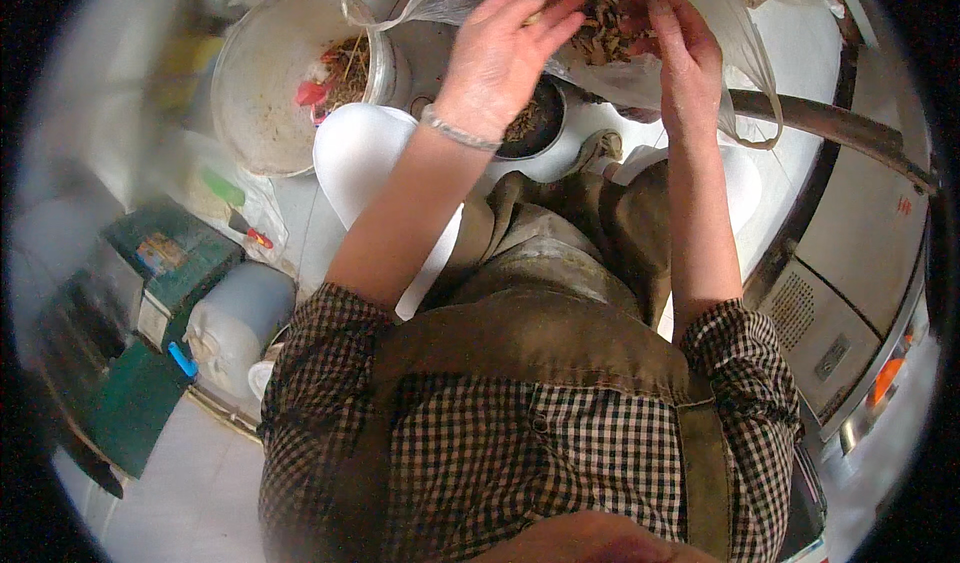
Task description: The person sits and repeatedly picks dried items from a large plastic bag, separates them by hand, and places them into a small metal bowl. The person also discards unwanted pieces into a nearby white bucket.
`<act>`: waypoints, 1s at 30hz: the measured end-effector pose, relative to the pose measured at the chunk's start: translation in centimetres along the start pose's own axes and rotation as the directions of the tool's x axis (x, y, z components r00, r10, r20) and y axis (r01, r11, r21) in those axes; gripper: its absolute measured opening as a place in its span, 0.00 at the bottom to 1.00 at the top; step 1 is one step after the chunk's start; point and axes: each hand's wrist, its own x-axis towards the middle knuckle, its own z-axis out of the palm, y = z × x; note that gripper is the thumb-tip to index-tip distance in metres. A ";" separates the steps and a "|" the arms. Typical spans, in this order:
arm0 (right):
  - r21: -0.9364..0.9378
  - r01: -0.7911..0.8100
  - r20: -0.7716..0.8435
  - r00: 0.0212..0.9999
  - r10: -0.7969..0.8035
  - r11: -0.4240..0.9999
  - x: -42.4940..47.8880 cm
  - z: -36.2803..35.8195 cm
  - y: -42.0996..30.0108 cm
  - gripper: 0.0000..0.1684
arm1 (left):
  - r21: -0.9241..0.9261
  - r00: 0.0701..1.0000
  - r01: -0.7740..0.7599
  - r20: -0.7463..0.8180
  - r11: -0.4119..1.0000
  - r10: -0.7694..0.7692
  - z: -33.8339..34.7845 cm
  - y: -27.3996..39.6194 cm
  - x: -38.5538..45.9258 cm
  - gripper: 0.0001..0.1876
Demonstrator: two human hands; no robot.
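A translucent plastic bag (pixel 742 45) lies spread at the top of the view, with dark brown dried plant pieces (pixel 606 34) heaped in it. My left hand (pixel 499 56), a braided band on its wrist, reaches over the heap from the left, its fingers blurred. From the right, my right hand (pixel 690 64) dips its fingertips into the edge of the heap. Whether either hand pinches a piece is too blurred to tell. Under the bag, a dark round pan (pixel 551 129) with brown bits in it is partly covered by my left wrist.
To the left stands a large whitish bucket (pixel 262 75) holding dry stalks and red scraps. A red-handled tool (pixel 259 237) lies on plastic below it, near a translucent jug (pixel 247 311) and a green box (pixel 180 251). A metal cabinet (pixel 847 263) borders the right side.
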 end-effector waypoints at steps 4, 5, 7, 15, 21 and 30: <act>-0.116 -0.015 -0.083 0.997 0.005 0.993 0.3 -2.3 1.1 0.13 | 0.237 0.997 -0.030 -0.058 0.971 0.045 -1.6 2.5 -2.9 0.12; -0.131 -0.016 -0.069 0.998 0.006 0.991 0.4 -2.7 1.5 0.13 | 0.276 0.996 -0.013 -0.086 0.961 0.038 -2.3 2.3 -3.7 0.12; -0.156 -0.021 -0.038 0.999 0.015 0.988 0.9 -3.6 2.4 0.12 | 0.323 0.987 0.062 -0.158 0.945 -0.011 -3.9 0.9 -5.6 0.12; -0.675 0.234 0.134 0.971 -0.196 0.699 1.5 -3.3 4.2 0.09 | 0.278 0.799 0.270 -0.599 0.922 -0.053 -10.5 -7.1 -7.9 0.11; -0.891 0.437 0.426 0.898 -0.106 0.122 0.1 -2.0 4.2 0.14 | 0.450 0.791 0.296 -0.610 0.843 0.048 -12.3 -8.4 -6.7 0.11; -0.883 0.470 0.470 0.883 0.012 0.001 0.8 -2.4 4.5 0.15 | 0.435 0.837 0.244 -0.546 0.867 0.038 -11.3 -7.9 -7.0 0.12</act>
